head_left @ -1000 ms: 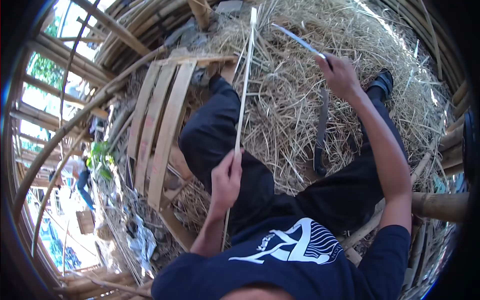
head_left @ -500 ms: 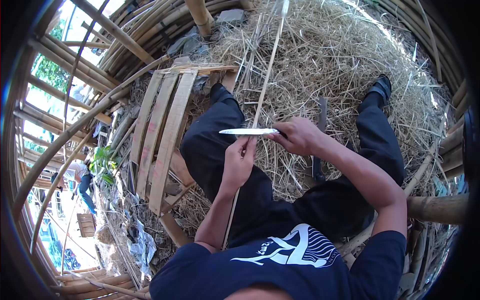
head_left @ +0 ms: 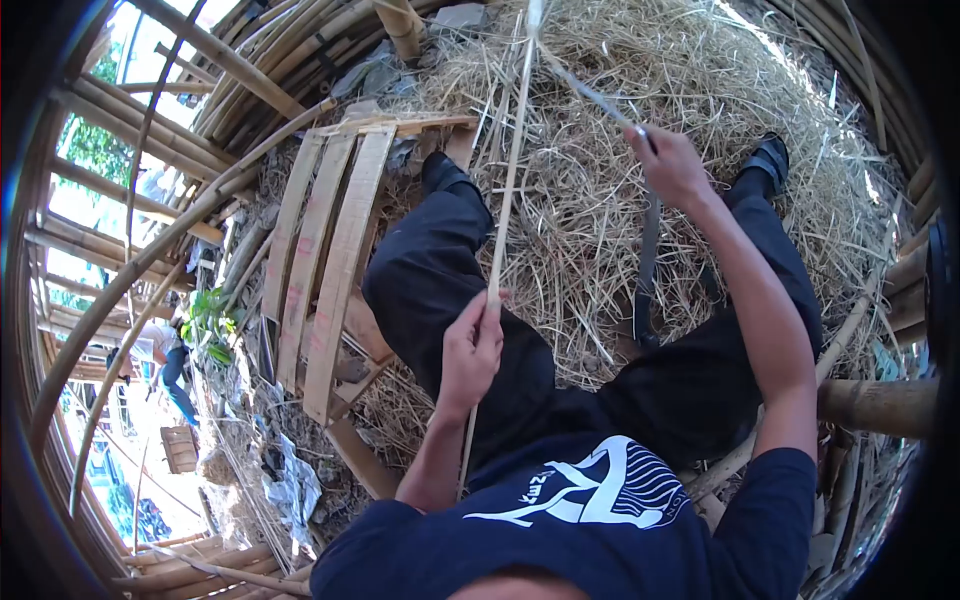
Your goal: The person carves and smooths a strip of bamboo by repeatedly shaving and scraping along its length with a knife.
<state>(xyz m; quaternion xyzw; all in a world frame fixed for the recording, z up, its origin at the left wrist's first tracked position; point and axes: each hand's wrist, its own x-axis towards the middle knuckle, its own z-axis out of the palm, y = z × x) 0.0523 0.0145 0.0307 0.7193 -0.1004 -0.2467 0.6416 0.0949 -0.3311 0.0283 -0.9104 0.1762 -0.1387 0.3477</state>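
Observation:
A long, thin pale strip point(head_left: 515, 165) runs from the top of the view down past my left forearm. My left hand point(head_left: 473, 350) is closed round it above my thigh. In my right hand point(head_left: 672, 168) is the dark handle of a knife point(head_left: 602, 103). Its blade points up and to the left, with the tip near the upper part of the strip; whether they touch I cannot tell. A second, larger blade point(head_left: 648, 260) with a dark handle lies on the straw between my legs.
A slatted wooden pallet piece point(head_left: 345, 270) stands left of my leg. Dry straw point(head_left: 720, 90) covers the ground. A thick bamboo pole point(head_left: 875, 407) lies at the right. Bamboo bars point(head_left: 130, 270) line the left side, and a person point(head_left: 165, 350) is beyond them.
My right hand with the knife has moved from beside my left hand up and to the right, away from it. My left hand has shifted slightly down and left, still holding the strip.

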